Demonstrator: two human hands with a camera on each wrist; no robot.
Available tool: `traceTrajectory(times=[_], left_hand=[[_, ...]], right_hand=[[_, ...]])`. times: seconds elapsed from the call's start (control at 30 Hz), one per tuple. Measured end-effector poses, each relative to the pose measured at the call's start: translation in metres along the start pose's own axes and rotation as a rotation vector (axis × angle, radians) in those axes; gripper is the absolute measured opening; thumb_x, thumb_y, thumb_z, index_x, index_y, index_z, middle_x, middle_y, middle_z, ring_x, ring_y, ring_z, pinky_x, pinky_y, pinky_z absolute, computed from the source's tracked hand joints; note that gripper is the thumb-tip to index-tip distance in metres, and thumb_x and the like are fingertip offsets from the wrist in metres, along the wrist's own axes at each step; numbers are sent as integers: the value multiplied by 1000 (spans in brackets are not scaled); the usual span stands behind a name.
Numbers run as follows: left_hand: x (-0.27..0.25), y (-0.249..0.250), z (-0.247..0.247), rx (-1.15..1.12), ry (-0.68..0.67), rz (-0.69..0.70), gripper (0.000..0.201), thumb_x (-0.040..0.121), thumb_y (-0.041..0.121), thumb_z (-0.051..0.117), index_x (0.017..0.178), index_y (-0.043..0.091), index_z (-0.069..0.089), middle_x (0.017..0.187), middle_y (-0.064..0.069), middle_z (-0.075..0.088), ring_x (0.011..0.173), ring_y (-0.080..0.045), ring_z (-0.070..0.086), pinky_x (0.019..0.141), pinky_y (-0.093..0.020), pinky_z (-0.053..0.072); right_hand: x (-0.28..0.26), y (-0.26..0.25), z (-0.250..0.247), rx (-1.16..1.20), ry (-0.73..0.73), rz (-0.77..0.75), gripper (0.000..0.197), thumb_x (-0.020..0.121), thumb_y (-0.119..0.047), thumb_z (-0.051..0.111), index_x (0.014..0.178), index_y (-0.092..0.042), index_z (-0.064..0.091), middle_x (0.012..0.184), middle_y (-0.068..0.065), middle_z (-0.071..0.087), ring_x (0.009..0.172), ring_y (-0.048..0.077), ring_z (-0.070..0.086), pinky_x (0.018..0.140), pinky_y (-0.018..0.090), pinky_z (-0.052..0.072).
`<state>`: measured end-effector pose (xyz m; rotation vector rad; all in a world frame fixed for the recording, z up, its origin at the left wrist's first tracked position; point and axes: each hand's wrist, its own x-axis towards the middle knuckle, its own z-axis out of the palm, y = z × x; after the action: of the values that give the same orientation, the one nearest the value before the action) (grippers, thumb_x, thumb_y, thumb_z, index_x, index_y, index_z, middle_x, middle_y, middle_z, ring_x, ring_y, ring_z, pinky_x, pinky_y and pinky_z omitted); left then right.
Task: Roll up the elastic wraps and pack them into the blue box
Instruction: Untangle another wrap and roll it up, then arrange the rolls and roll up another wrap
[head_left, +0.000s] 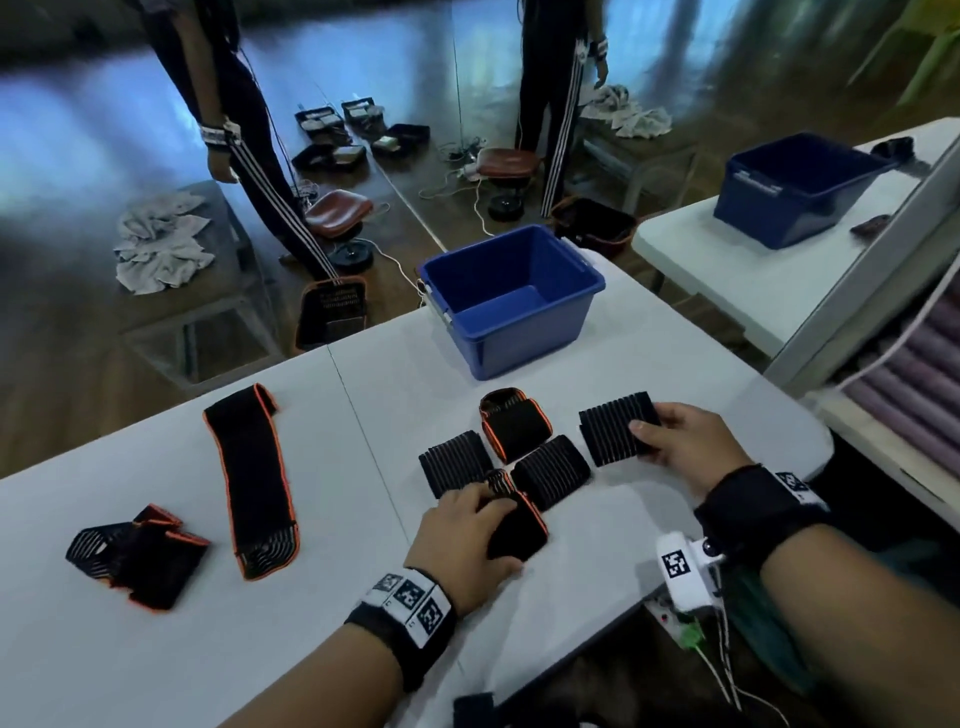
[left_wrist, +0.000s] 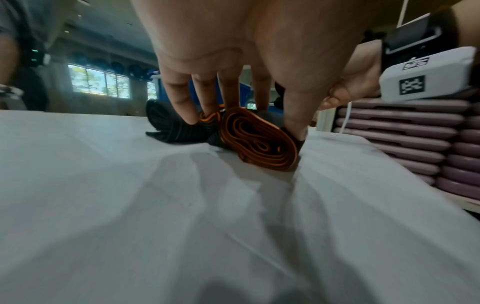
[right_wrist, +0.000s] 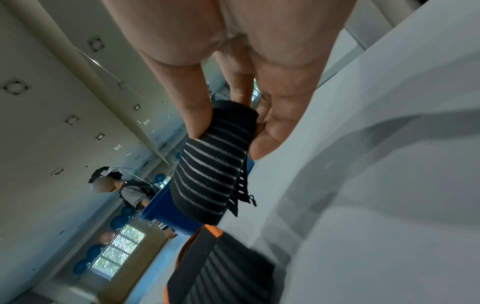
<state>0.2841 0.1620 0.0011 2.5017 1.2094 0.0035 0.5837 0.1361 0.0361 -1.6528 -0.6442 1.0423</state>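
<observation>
**Two rolls in hand, both could spring open**

The left hand (head_left: 462, 540) is clamped on an orange-edged roll (head_left: 514, 530) at lower centre of the head view, fingers over its top and thumb down its side; the left wrist view shows the coil's end (left_wrist: 257, 142) as a loose spiral, resting on the table (head_left: 260, 649). The right hand (head_left: 685, 441) pinches a striped roll (head_left: 615, 428) at centre right, thumb on one face and fingers behind, and in the right wrist view a free tail (right_wrist: 242, 191) hangs off it.

The risks, as I judge them:

- The loose spiral may uncoil if the left hand eases before the carry (elastic pushes back).
- The hanging tail could catch on the neighbouring rolls (head_left: 550, 470) or on the box rim and pull the striped roll open.
- Lifting both together leaves no spare hand to re-tuck either.

The blue box (head_left: 511, 299) stands at upper centre, apparently with nothing in it. At left, a flat wrap (head_left: 252, 483) and a crumpled wrap (head_left: 140, 556) lie unrolled.
</observation>
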Motion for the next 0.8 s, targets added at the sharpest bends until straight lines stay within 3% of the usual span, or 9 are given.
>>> traceTrajectory(times=[0.13,0.2,0.27,0.37,0.43,0.6,0.67,0.73,0.8], left_hand=[[-4,0,7,-8,2,-122,65,84,51,61,144,38,38,143,13,44,131,-17,40,108,-36,37],[-8,2,7,9,12,-175,64,86,46,60,145,37,36,145,14,42,133,-16,39,109,-36,36],[-10,6,4,22,20,-223,64,87,41,60,146,37,35,146,15,40,133,-15,38,108,-35,37],[-13,16,1,9,31,-291,64,88,32,60,147,36,35,147,15,38,133,-16,37,108,-34,37],[-14,22,2,-21,41,-330,64,89,27,60,147,35,36,147,15,38,132,-17,38,108,-34,37],[-16,29,6,-68,73,-389,64,88,23,62,146,34,39,146,14,39,130,-15,39,110,-31,35],[-17,28,8,-78,83,-400,62,88,24,62,145,35,41,145,15,39,130,-14,39,111,-31,35],[-18,27,8,-100,107,-406,57,87,26,63,141,35,46,142,15,42,129,-12,40,111,-30,36],[-21,24,5,-154,166,-425,49,88,29,63,135,33,52,135,16,47,123,-9,43,109,-29,38]], right_hand=[[60,1,-5,-42,-110,101,26,88,3,67,113,11,64,103,23,69,92,34,68,83,44,59],[86,2,-2,-49,-187,143,18,88,5,66,105,9,65,110,29,68,101,42,67,88,56,57],[109,3,4,-72,-225,178,13,88,6,66,101,7,65,114,31,66,103,44,67,89,59,56],[131,0,16,-194,-234,199,19,88,1,69,105,6,63,105,24,67,86,32,68,63,34,63],[143,-2,21,-286,-232,197,18,86,-5,73,100,3,65,103,23,68,86,31,67,57,28,61],[162,-8,27,-759,-229,32,34,77,-36,82,76,-3,71,72,16,73,69,35,71,71,44,61],[162,-13,28,-879,-246,-17,40,77,-40,80,73,-1,70,67,16,71,65,34,69,66,38,57],[162,-19,28,-964,-272,-60,42,80,-41,76,78,1,72,72,16,71,69,31,67,63,33,51],[162,-29,27,-989,-237,-124,43,84,-40,73,95,1,71,93,17,73,86,32,67,75,34,51]])
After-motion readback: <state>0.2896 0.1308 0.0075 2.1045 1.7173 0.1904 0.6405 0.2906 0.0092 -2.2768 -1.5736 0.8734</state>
